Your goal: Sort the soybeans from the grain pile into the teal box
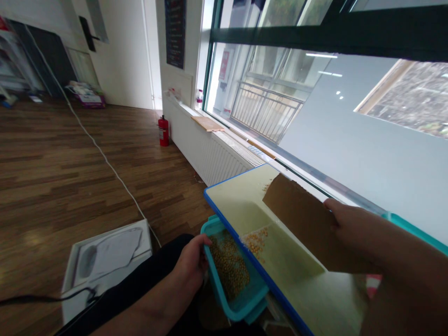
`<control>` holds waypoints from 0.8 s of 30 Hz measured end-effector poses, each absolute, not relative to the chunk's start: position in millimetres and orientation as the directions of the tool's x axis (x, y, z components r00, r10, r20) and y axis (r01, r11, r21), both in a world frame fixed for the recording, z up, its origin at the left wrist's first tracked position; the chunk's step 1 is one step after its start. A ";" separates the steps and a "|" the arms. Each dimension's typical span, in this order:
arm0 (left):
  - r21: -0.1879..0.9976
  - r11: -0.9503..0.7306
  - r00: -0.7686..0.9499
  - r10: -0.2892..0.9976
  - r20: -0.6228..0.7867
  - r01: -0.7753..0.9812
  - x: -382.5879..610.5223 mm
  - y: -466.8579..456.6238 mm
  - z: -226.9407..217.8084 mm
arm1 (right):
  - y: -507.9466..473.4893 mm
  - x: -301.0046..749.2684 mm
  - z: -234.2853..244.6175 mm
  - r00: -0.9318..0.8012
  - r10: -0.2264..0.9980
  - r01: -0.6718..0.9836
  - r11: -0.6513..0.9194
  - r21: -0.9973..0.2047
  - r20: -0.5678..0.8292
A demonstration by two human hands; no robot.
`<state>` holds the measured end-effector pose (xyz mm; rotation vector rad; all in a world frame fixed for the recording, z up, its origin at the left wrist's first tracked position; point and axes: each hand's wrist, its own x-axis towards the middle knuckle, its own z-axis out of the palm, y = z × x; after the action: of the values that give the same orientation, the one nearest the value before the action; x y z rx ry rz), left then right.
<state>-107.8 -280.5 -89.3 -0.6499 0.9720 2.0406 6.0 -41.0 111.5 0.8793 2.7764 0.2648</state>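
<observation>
Yellow grains (255, 240) lie in a small heap on the table (245, 196), right at its blue near edge. Many more sit in the teal tray (241, 310) just below that edge. My left hand (192, 261) grips the tray's outer rim with its fingers curled over it, holding the tray close under the table's edge. My right hand (346, 219) is closed on the upper edge of a cardboard sheet (301, 219), which stands tilted on the tabletop with its lower edge just beside the heap. Beyond the table, on the wooden floor, lie a white box (108, 256) and a white cable (105, 158). A red fire extinguisher (163, 131) stands beside the radiator.
</observation>
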 end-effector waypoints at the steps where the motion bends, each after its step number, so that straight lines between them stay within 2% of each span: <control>1: 0.413 -0.412 -0.571 0.420 -0.705 -0.812 -108.3 -280.5 -89.8 | -40.3 4.8 110.6 -0.799 0.582 0.541 0.807 0.238 -0.154; 9: 0.423 -0.401 -0.572 0.413 -0.708 -0.813 -109.3 -280.3 -93.3 | -38.0 -1.9 109.6 -0.782 0.589 0.556 0.807 0.201 -0.202; 16: 0.417 -0.384 -0.560 0.429 -0.709 -0.823 -107.5 -280.4 -92.8 | -41.7 2.2 114.7 -0.816 0.515 0.519 0.853 0.059 -0.260; 24: 0.427 -0.398 -0.573 0.405 -0.712 -0.812 -108.6 -279.8 -99.3 | -37.9 4.2 119.5 -0.799 0.559 0.543 0.829 0.133 -0.222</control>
<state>-108.6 -279.8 -99.3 -0.6596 1.0028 2.0276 4.2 -37.9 119.5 0.8464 2.7589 0.0915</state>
